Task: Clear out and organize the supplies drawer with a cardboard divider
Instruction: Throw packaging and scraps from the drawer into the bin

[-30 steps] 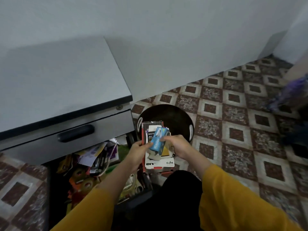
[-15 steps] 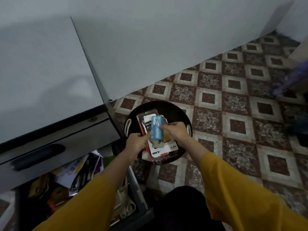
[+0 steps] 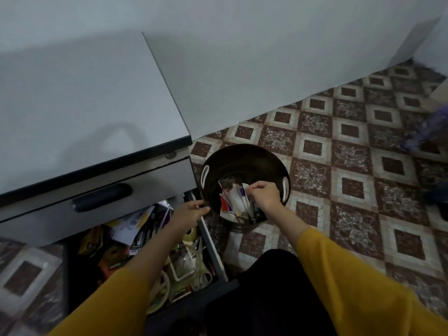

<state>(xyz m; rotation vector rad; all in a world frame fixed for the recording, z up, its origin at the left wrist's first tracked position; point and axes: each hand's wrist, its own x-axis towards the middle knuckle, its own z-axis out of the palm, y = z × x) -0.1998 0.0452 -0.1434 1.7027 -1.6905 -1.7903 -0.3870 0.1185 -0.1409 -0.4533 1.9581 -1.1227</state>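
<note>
A dark round bin (image 3: 244, 158) with white handle slots stands on the tiled floor to the right of the cabinet. Several packets (image 3: 232, 200), white, red and purple, stand on edge inside it. My right hand (image 3: 263, 196) is down in the bin, fingers pinched on the top edge of the packets. My left hand (image 3: 190, 213) holds nothing and lies flat, fingertips touching the bin's near-left rim. Below it the lower drawer (image 3: 213, 248) is pulled out and crammed with tape rolls, scissors, papers and small packs.
Above the open drawer is a shut grey drawer with a black handle (image 3: 101, 200), under the grey cabinet top (image 3: 72, 112). A white wall runs behind. My black-trousered knee (image 3: 266, 292) is in front of the bin. A blurred purple thing (image 3: 426, 134) lies far right.
The stack of packets that both hands held above the bin is now down inside it. My left hand has let go and moved to the rim. The blue pack is out of sight.
</note>
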